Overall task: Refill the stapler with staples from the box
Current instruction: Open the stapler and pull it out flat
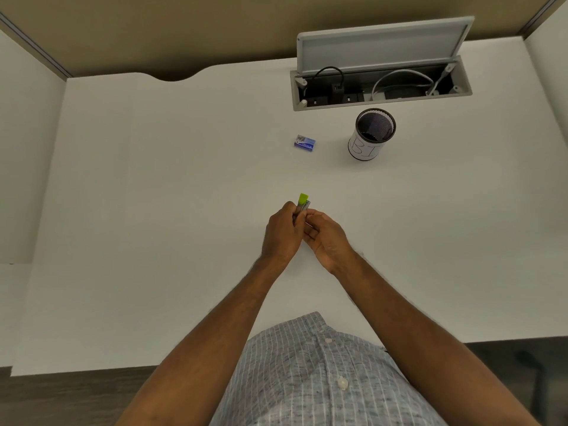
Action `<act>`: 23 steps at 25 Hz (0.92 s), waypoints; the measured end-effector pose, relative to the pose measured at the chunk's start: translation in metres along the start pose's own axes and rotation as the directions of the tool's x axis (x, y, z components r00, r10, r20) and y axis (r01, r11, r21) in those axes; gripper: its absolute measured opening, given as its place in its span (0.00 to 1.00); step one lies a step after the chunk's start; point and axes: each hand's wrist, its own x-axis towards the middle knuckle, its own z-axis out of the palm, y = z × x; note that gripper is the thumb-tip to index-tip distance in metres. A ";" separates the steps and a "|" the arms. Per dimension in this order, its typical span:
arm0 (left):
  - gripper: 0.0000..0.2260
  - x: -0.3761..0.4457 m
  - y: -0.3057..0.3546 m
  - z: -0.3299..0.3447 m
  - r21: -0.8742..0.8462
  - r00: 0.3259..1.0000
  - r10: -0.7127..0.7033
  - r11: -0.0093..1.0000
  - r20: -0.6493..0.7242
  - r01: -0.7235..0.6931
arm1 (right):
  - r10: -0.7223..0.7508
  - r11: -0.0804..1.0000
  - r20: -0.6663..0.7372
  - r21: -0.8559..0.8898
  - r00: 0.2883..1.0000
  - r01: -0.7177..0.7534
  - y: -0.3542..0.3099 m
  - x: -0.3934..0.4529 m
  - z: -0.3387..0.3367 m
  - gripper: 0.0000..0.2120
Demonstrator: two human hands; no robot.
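A small stapler [303,202] with a lime-green top and a grey metal body pokes out above my two hands over the middle of the white desk [153,210]. My left hand [281,233] wraps around its lower part. My right hand [325,238] pinches it from the right side; the fingertips hide whatever lies between them. The small blue staple box [305,143] lies on the desk well beyond the hands, apart from both. Whether the stapler is opened I cannot tell.
A black mesh pen cup [370,135] with a white label stands right of the box. Behind it an open cable hatch [381,84] with a raised grey lid holds cables and sockets. Partition walls close the desk at left and right.
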 end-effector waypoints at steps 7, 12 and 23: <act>0.12 0.001 0.003 0.004 0.059 1.000 0.006 0.998 -0.001 -0.006 | 0.035 0.996 0.033 0.082 0.999 -0.038 0.005 0.007 -0.007 0.16; 0.11 0.003 0.001 0.005 0.081 1.000 0.005 0.997 0.015 -0.006 | 0.038 0.998 0.021 0.055 0.999 -0.039 0.007 0.007 -0.011 0.15; 0.11 0.003 0.001 0.005 0.064 1.000 0.002 0.998 -0.029 0.000 | -0.071 0.988 -0.144 -0.147 0.987 0.050 0.007 0.008 -0.010 0.14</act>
